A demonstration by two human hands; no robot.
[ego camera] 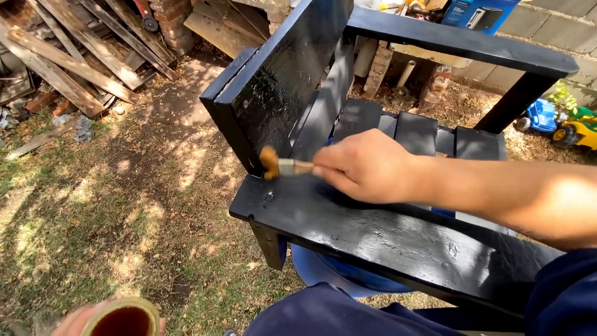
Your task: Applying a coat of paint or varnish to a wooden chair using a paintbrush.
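Right hand (367, 167) reached across from the right edge of the view, its fingers pinched around the pale handle of a small paintbrush (283, 165). Brush bristles, loaded with an amber-brown liquid, met the lower corner of the upright black plank (280, 81) where it joined the flat black armrest board (385, 233). Both boards belonged to a glossy black wooden chair (460, 43) built from planks, with dark slats visible behind the hand. Left hand (81, 320) appeared at the bottom left corner, curled around a round container (123, 318) with a yellowish rim and dark red-brown liquid inside; only part of this hand showed. Dark blue fabric (336, 311) of the person's clothing filled the lower middle of the view, and a blue rounded object (329, 274) sat beneath the armrest. Patchy grass and bare soil (137, 205) covered the ground. Weathered boards (68, 56) lay stacked at upper left, and toy vehicles (559, 121) stood at far right.
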